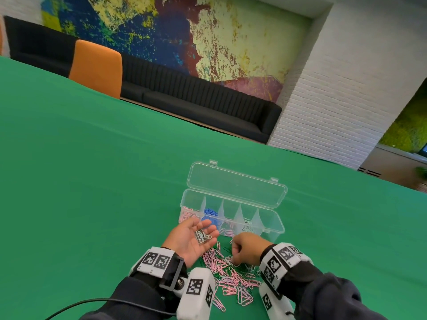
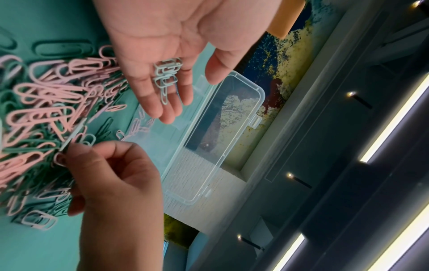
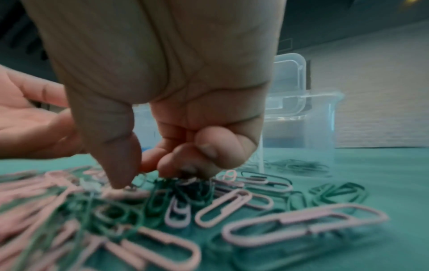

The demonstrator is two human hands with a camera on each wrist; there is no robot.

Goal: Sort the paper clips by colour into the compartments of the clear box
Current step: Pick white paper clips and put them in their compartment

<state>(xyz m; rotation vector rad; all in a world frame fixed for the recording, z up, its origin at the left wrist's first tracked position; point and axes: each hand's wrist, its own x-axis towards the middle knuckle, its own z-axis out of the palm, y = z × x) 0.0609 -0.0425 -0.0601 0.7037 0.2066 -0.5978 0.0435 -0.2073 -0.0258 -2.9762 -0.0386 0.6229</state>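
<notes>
Paper clips [image 1: 231, 277] tangle: your right hand [image 1: 245, 248] pinching one may drag neighbours, while your flat left hand [image 1: 193, 239] could spill its pale clips [image 2: 167, 73].

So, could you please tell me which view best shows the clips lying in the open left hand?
The left wrist view: pale clips lie sharp on the fingers. The head view shows them small; the right wrist view hides them.

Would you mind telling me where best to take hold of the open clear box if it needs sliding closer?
Probably grip the clear box by its short right end wall, coming from the right: the open lid blocks the far side, and the paper clip pile crowds the near side.
</notes>
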